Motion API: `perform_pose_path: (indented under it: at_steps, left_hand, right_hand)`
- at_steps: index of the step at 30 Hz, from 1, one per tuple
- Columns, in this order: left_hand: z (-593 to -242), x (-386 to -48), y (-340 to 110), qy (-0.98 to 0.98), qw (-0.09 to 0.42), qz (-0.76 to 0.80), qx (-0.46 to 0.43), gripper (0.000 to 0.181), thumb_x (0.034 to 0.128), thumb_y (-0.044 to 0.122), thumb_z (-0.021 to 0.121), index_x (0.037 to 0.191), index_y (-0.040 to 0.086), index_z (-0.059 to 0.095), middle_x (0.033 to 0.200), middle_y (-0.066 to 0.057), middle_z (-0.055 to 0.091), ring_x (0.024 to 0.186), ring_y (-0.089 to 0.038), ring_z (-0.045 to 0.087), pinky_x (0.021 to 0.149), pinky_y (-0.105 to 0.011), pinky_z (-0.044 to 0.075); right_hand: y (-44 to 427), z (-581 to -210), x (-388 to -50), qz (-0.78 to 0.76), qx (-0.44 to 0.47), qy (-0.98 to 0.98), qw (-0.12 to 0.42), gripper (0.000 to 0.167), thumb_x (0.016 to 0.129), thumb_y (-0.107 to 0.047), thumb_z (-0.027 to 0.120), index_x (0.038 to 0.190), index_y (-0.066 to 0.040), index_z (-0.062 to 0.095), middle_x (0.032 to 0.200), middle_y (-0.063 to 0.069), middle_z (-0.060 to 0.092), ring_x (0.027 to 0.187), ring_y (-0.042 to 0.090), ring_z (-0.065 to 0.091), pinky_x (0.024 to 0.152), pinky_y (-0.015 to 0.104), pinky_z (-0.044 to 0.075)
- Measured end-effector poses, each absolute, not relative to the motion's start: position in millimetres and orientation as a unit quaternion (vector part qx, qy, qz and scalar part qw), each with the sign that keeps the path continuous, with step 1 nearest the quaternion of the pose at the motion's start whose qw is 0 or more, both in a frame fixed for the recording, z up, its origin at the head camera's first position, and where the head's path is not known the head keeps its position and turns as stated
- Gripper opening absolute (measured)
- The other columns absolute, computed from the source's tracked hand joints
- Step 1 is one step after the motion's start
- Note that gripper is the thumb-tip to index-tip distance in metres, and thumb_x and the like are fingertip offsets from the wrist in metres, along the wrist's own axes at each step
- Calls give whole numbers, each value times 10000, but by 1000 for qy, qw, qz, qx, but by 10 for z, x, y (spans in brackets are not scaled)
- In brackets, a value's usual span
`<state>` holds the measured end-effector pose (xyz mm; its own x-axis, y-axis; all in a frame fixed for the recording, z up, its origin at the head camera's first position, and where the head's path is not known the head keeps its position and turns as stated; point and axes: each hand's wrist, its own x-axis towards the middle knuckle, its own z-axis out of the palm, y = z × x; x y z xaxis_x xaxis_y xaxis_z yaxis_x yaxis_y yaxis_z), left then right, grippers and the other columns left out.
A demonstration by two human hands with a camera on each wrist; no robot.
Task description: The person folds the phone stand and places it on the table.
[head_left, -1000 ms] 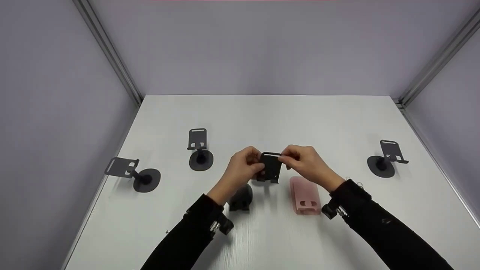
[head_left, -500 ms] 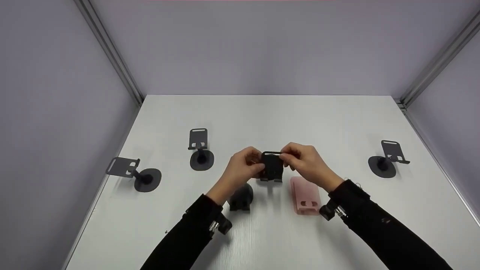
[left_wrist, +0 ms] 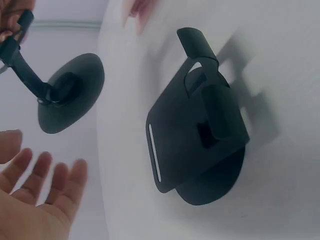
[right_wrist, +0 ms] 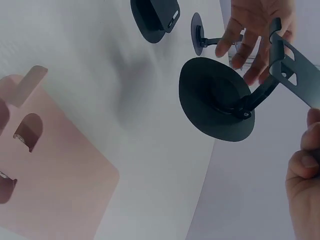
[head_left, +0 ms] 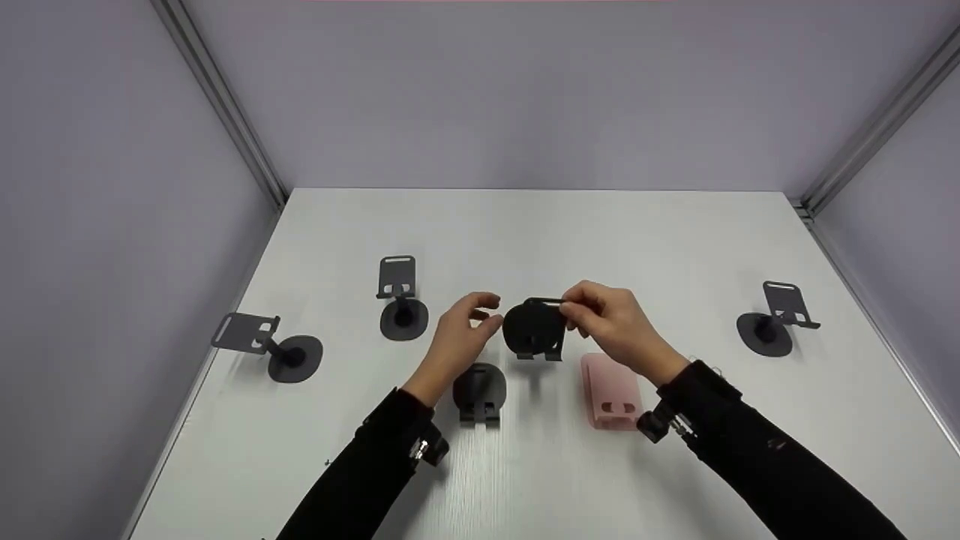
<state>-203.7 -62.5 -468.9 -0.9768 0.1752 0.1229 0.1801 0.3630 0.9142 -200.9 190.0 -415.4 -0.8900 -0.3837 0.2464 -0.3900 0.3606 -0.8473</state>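
A black phone stand (head_left: pixel 534 328) with a round base hangs above the table, its top plate pinched at one edge between the thumb and fingers of my right hand (head_left: pixel 611 322). The right wrist view shows that stand's base (right_wrist: pixel 215 100) swung out from the plate on its arm. My left hand (head_left: pixel 459 337) is just left of the stand with fingers apart and nothing in them, as the left wrist view also shows (left_wrist: pixel 42 200). Below the left hand a folded black stand (head_left: pixel 480 390) lies on the table.
A folded pink stand (head_left: pixel 611 390) lies below my right hand. Two unfolded dark stands (head_left: pixel 294 360) (head_left: pixel 403 319) stand on the left side of the white table (head_left: pixel 525 240), and another (head_left: pixel 763 334) stands at the right. Walls (head_left: pixel 480 97) rise behind and beside the table.
My left hand has let go of the held stand and moved left and slightly down. The stand's round base has come into view at its left, while my right hand still pinches the plate.
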Motion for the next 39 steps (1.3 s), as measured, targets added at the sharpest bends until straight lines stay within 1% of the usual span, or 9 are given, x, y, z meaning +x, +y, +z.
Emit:
perform_pose_path:
  at_steps: [3,6,10,12,17,23,29,36,39]
  left_hand:
    - [-4719,-2039,-623,-825,-31,-554,-104,350,1017,155,631,1351,53,611,1322,-122,651,1184,-290,649,975,-424,538]
    - [-4734,-2039,-610,-817,-58,-566,-98,337,1025,147,616,1341,30,616,1272,-151,674,1129,-279,685,935,-386,569]
    - [-4747,-2047,-587,-788,-87,-604,-81,255,1026,88,600,1248,-24,659,1144,-172,711,1004,-237,719,862,-326,603]
    - [-4750,-2046,-579,-770,-97,-627,-75,212,1023,48,592,1192,-51,675,1095,-187,717,947,-232,730,824,-324,618]
    - [-4727,-2023,-566,-787,-89,-605,-89,152,1011,13,594,1084,-59,706,982,-187,722,782,-212,735,701,-379,638]
    - [-4694,-1993,-555,-823,-44,-555,-117,130,981,5,623,1001,-45,742,910,-162,736,684,-181,702,602,-361,625]
    - [-4693,-1977,-562,-811,-33,-571,-125,133,972,-16,625,1008,-60,746,915,-177,746,689,-217,723,632,-417,631]
    - [-4705,-1965,-573,-798,-27,-588,-125,141,963,-30,630,1024,-62,753,938,-190,749,740,-259,741,644,-327,626]
    - [-4711,-1960,-582,-792,-24,-597,-125,147,963,-34,629,1035,-61,754,946,-194,750,745,-261,744,653,-321,627]
  right_hand:
    - [1872,-4144,-1988,519,241,-820,7,72,1001,-107,665,946,-79,702,765,28,657,660,169,577,591,238,501]
    - [1846,-4135,-1970,526,245,-815,11,69,999,-106,667,949,-78,704,759,23,658,655,193,583,587,269,512]
    - [1829,-4141,-1956,527,252,-812,12,73,1002,-112,665,947,-85,703,754,14,659,650,208,586,584,302,519]
    - [1825,-4150,-1953,528,255,-810,12,75,1001,-111,665,942,-86,704,754,19,657,649,202,584,583,289,514]
    - [1818,-4172,-1946,518,275,-810,8,75,998,-116,671,939,-84,706,748,43,645,647,165,574,574,232,493]
    - [1814,-4154,-1940,512,280,-812,4,86,996,-134,677,923,-97,703,729,36,634,629,124,552,552,221,466]
    - [1811,-4128,-1916,527,255,-810,-16,94,996,-145,680,914,-104,700,721,25,626,628,114,540,548,219,450]
    - [1804,-4144,-1905,537,244,-807,-21,112,991,-133,683,895,-76,697,699,63,608,610,104,526,530,209,435]
    - [1802,-4145,-1908,536,245,-808,-22,121,991,-141,683,889,-78,693,691,71,605,602,105,519,525,205,421]
